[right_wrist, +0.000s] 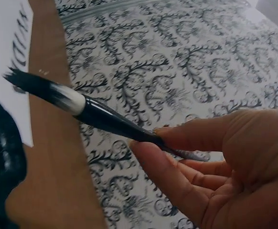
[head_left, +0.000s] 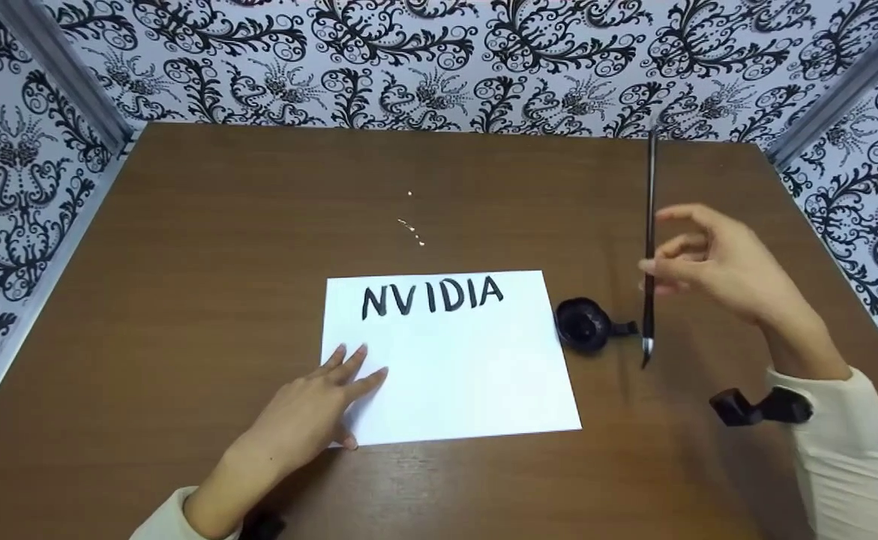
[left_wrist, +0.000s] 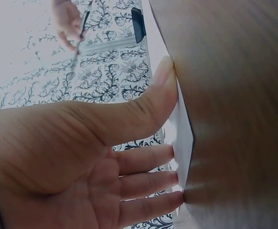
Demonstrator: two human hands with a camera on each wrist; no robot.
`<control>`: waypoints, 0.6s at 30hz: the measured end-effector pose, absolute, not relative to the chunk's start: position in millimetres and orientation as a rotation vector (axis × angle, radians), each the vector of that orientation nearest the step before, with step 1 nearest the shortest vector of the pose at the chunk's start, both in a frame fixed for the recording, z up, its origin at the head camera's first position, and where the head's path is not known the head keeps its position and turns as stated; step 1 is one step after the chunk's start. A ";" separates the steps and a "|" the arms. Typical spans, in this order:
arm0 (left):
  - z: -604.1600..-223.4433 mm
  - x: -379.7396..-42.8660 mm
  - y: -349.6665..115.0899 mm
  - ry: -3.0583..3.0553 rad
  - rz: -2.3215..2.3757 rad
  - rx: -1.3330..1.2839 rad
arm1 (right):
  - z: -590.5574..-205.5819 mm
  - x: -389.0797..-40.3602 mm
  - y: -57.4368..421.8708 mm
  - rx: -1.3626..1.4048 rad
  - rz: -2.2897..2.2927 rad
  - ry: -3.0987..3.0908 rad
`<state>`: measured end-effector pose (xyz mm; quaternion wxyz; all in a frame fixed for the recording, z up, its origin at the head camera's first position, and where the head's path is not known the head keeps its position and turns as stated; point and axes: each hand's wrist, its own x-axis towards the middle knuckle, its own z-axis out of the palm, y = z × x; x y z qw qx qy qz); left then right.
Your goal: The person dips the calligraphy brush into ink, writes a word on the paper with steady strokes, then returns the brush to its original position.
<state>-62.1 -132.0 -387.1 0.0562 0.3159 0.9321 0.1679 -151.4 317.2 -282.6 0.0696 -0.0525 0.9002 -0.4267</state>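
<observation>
A white sheet of paper [head_left: 461,367] lies on the table with "NVIDIA" in black brush letters along its top. My left hand [head_left: 311,412] rests on the sheet's left side with the fingers spread; in the left wrist view the thumb [left_wrist: 160,90] and fingertips touch the paper. My right hand [head_left: 731,262] pinches a black paintbrush [head_left: 649,225] by its handle, to the right of the sheet. The brush points tip down, and its bristles [right_wrist: 38,88] are black with a pale base. Beside the paper's right edge sits a small dark ink dish [head_left: 582,325] with a short handle.
The brown wooden table [head_left: 146,300] bears a few small pale specks [head_left: 412,231] beyond the paper. Black-and-white patterned panels [head_left: 431,67] stand behind the table and at both sides. A black wrist camera [head_left: 761,406] is strapped on the right sleeve.
</observation>
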 end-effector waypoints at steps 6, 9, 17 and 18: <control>-386.5 -62.7 -132.5 2.832 0.487 0.956 | -312.1 -169.9 324.4 -0.056 -1.242 2.531; -386.5 -63.0 -132.5 2.837 0.475 0.963 | -324.3 -177.2 322.7 -0.016 -1.220 2.501; -387.1 -62.4 -132.5 2.837 0.460 0.958 | -337.7 -188.3 317.2 0.039 -1.094 2.507; -387.2 -62.4 -132.1 2.837 0.462 0.959 | -338.7 -189.4 317.1 0.045 -1.084 2.506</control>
